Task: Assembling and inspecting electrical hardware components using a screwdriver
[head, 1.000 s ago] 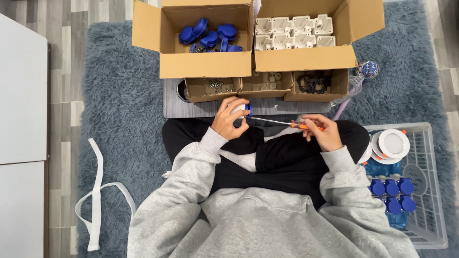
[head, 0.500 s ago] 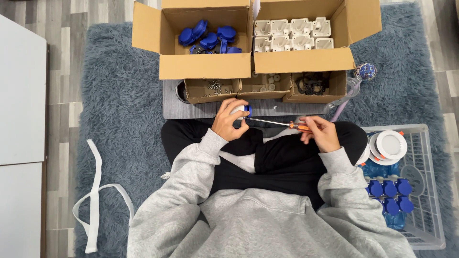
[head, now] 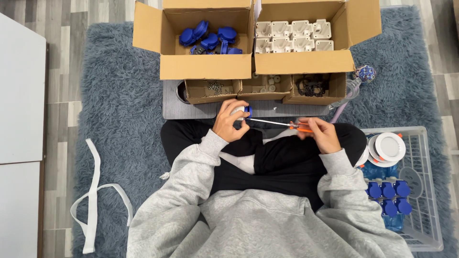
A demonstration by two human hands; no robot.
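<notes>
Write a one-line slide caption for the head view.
Seated on a rug, a person's left hand holds a small blue-and-white part while the right hand works a screwdriver into it.

We see an evenly lit, bright scene under soft, diffuse light with no glare. Shadows stay faint, deepest inside the open cardboard boxes. Focus is sharp throughout, and the floorboards bend slightly near the frame's edges.

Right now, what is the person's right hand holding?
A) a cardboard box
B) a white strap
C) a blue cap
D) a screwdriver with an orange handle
D: the right hand grips a screwdriver by its orange handle, its thin shaft pointing at the small blue and white part in the left hand.
</notes>
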